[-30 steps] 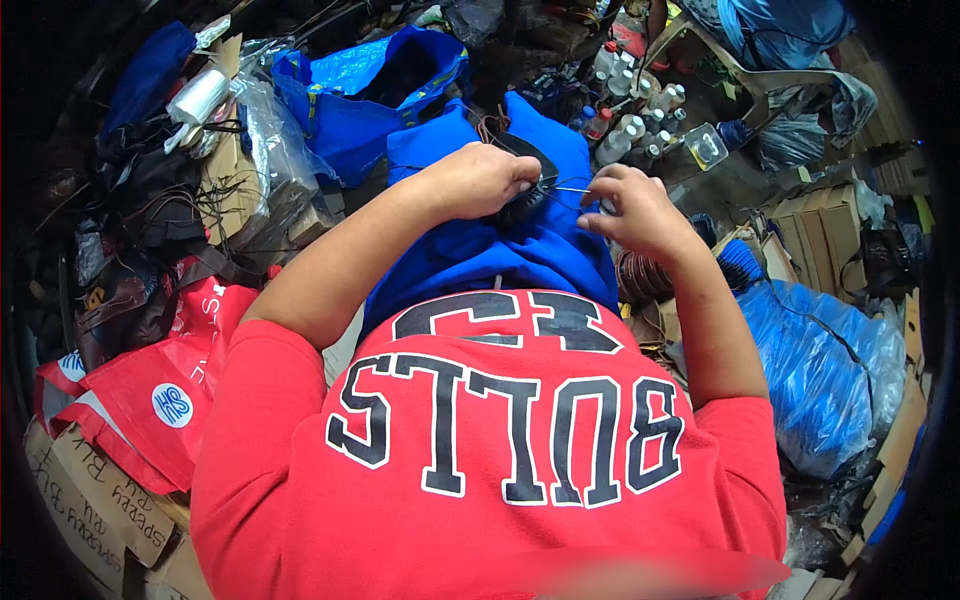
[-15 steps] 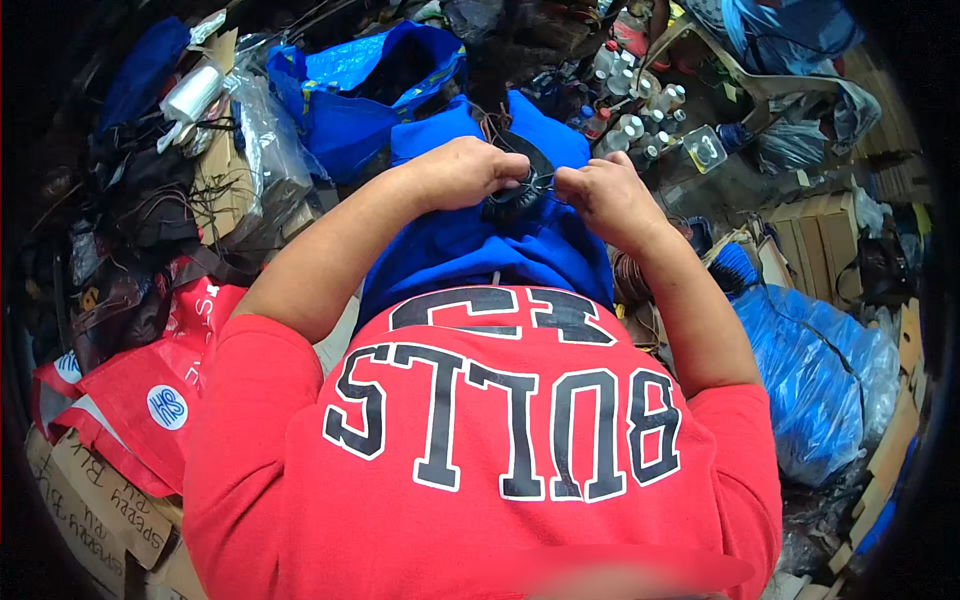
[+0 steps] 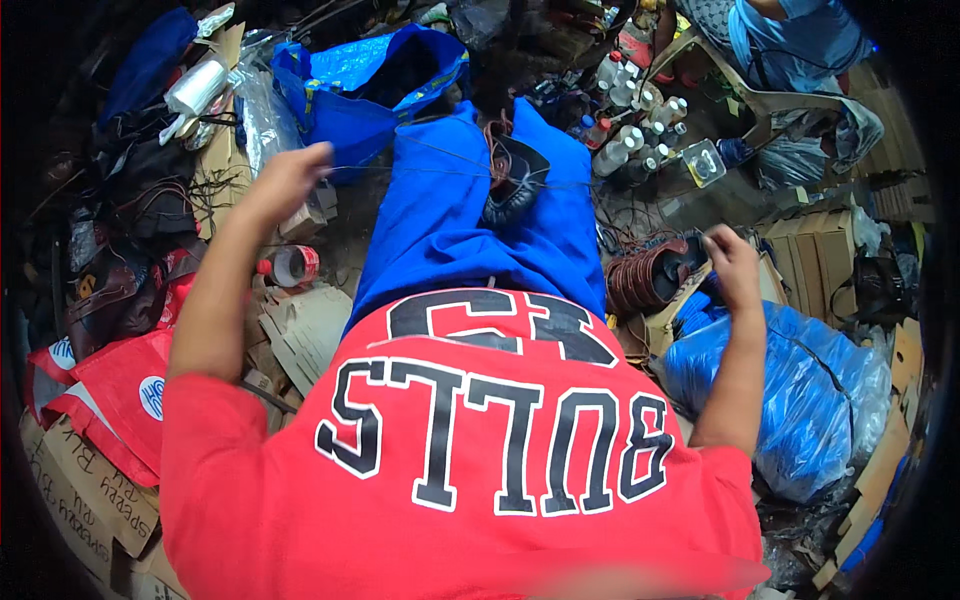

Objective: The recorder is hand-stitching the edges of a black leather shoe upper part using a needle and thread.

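Observation:
A dark leather shoe [image 3: 512, 190] with a brown inside is held between my knees, on blue trousers [image 3: 430, 200]. Thin dark thread [image 3: 420, 168] runs out from it to both sides. My left hand [image 3: 285, 188], slightly blurred, is raised at the left with its fingers closed on one end of the thread. Far out to the right, my right hand [image 3: 735, 262] is closed in a pinch on the other end; the thread is hard to follow close to that hand. Both hands are well apart from the shoe.
A blue bag [image 3: 350, 130] lies open beyond my left knee. Several bottles [image 3: 625, 140] stand ahead right, near a person in light blue [image 3: 790, 40]. Beside my right arm are a ribbed brown stack [image 3: 645, 278] and a blue plastic-wrapped bundle [image 3: 780, 390]. Cardboard [image 3: 305, 325] lies at left.
My hands have spread from close together over the shoe to wide apart, left hand leftward, right hand rightward and nearer me. The thread now stretches between them. The shoe stays between my knees.

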